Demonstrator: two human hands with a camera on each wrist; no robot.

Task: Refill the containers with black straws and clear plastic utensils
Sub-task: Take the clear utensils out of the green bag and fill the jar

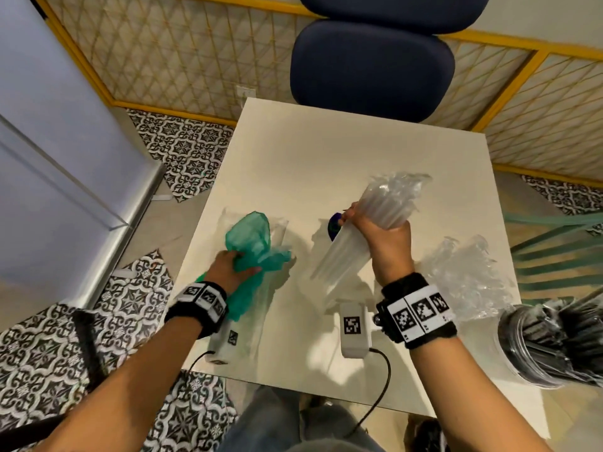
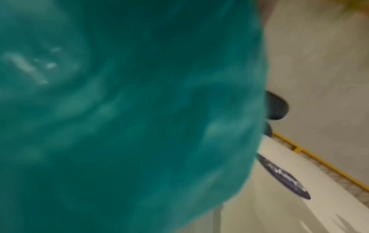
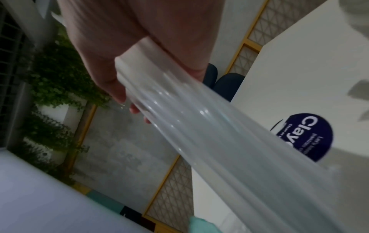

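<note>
My right hand (image 1: 375,230) grips a bundle of clear plastic utensils (image 1: 385,203) around its middle and holds it tilted above the white table (image 1: 310,158); their handles (image 3: 199,126) point down toward me. My left hand (image 1: 228,264) clutches a crumpled green plastic bag (image 1: 251,236) at the table's left, next to a clear container (image 1: 280,230) that is hard to make out. The green bag (image 2: 119,110) fills the left wrist view and hides the fingers. A clear jar of black straws (image 1: 548,344) lies at the right edge.
A pile of clear wrapped utensils (image 1: 466,275) lies on the table's right. A round dark blue sticker (image 3: 303,135) marks the tabletop behind the bundle. A dark blue chair (image 1: 372,66) stands at the far side. A grey cabinet (image 1: 58,158) is on the left.
</note>
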